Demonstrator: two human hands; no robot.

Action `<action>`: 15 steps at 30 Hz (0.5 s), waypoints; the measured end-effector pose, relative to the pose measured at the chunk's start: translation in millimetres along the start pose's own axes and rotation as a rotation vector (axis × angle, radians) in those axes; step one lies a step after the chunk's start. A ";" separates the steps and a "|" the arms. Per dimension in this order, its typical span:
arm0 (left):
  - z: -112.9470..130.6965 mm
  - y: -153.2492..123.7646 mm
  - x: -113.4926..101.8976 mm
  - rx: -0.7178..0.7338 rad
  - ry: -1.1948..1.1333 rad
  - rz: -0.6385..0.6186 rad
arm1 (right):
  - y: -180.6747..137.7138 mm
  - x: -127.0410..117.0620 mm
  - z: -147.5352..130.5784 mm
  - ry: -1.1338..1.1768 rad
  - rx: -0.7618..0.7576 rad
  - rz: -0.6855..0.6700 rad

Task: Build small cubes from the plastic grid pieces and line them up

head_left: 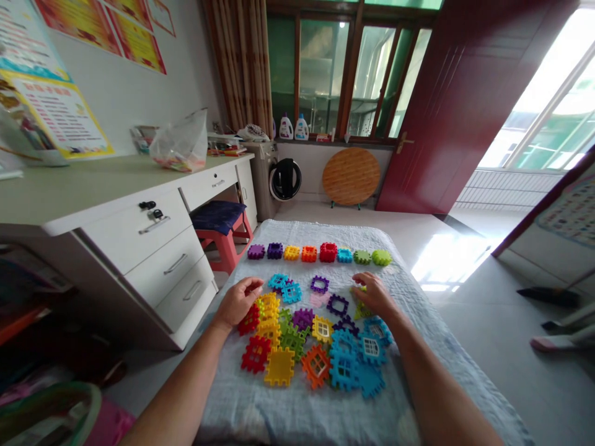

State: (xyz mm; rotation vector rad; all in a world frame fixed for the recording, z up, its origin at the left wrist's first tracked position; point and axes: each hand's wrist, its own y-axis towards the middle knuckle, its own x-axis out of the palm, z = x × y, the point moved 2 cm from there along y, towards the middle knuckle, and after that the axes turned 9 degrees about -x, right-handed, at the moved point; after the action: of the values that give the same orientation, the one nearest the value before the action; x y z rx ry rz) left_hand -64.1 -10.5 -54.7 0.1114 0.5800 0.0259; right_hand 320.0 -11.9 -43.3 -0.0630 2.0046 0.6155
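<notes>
A pile of flat plastic interlocking tiles (307, 344) in red, yellow, orange, green, purple and blue lies on a table covered with a pale blue cloth (297, 415). Beyond the pile a row of small assembled cubes (320, 253) runs from purple on the left to green on the right. My left hand (239, 300) rests with curled fingers at the pile's left edge, touching yellow and red tiles. My right hand (374, 294) is curled over a yellow-green tile (362, 308) at the pile's right edge.
A white desk with drawers (153, 241) stands close on the left, with a red stool (225, 232) tucked beside it. A round wooden tabletop (351, 176) leans against the far wall. A dark red door (465, 105) stands open at the right.
</notes>
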 end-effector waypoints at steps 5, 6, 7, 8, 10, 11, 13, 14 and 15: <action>-2.4 0.9 0.4 -0.014 -0.022 -0.004 | -2.1 -4.4 14.9 0.043 0.145 0.165; -2.7 1.3 0.5 -0.022 -0.031 -0.004 | -2.7 -4.6 17.4 0.029 0.174 0.165; -2.9 1.7 0.7 -0.030 -0.038 -0.007 | -3.3 -4.6 19.6 0.019 0.198 0.158; -2.8 2.0 0.8 -0.038 -0.044 -0.009 | -3.9 -4.5 21.4 0.016 0.216 0.149; -2.3 2.3 0.7 -0.047 -0.046 -0.008 | -5.1 -4.8 24.4 0.034 0.243 0.153; -1.9 2.2 0.6 -0.050 -0.043 -0.006 | -5.7 -5.5 25.7 0.046 0.255 0.169; -1.0 1.8 0.2 -0.055 -0.038 -0.003 | -6.6 -7.6 27.9 0.057 0.272 0.192; -0.6 1.6 0.0 -0.056 -0.035 -0.002 | -7.0 -8.6 28.6 0.058 0.270 0.181; -0.4 1.5 -0.2 -0.055 -0.032 -0.003 | -7.2 -9.3 28.9 0.059 0.256 0.152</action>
State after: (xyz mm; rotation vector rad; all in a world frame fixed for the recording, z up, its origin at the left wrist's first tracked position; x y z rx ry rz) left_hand -64.5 -9.0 -54.7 0.0570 0.5469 0.0370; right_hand 350.3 -7.2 -49.2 0.2305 2.1434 0.4511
